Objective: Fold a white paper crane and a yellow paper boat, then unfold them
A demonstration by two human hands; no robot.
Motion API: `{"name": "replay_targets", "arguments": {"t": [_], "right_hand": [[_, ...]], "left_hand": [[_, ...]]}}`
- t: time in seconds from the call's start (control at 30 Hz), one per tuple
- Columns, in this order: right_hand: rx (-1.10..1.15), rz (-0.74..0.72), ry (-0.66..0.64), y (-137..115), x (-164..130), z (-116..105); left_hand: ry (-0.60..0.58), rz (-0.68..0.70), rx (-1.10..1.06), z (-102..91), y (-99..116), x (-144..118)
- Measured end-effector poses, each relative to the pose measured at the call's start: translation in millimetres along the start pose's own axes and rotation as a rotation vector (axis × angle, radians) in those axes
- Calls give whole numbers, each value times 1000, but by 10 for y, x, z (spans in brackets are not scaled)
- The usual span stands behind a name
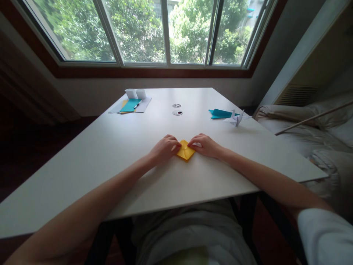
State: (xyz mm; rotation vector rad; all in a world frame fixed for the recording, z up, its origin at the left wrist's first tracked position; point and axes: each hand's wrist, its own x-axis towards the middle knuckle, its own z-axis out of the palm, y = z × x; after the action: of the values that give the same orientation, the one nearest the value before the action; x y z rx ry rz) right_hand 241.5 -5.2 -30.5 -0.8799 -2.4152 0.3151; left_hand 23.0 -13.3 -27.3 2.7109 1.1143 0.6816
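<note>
A small yellow folded paper [186,152], diamond-shaped with crease lines, lies on the white table [110,162] in front of me. My left hand [166,148] pinches its upper left edge between thumb and fingers. On the opposite side, my right hand [204,145] grips the upper right edge in the same way. Both wrists rest low, close to the tabletop. The fingertips hide the paper's side edges; its lower point faces me.
At the back left, a pen [137,104] lies on a teal sheet [130,105] over other papers, with white paper boxes [130,94] behind. A white origami crane [236,119] and a teal paper plane [220,113] sit at right. Two round discs [178,113] mark the far middle.
</note>
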Motion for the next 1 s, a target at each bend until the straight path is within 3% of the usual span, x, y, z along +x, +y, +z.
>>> {"name": "replay_targets", "arguments": {"t": [0.27, 0.5, 1.0], "right_hand": [[-86, 20, -3, 58, 81, 57], [-166, 50, -57, 12, 31, 6], [-271, 91, -114, -151, -22, -60]], "left_hand": [[9, -60, 152, 2, -56, 71], [-73, -54, 207, -57, -67, -8], [-163, -176, 246, -112, 121, -88]]}}
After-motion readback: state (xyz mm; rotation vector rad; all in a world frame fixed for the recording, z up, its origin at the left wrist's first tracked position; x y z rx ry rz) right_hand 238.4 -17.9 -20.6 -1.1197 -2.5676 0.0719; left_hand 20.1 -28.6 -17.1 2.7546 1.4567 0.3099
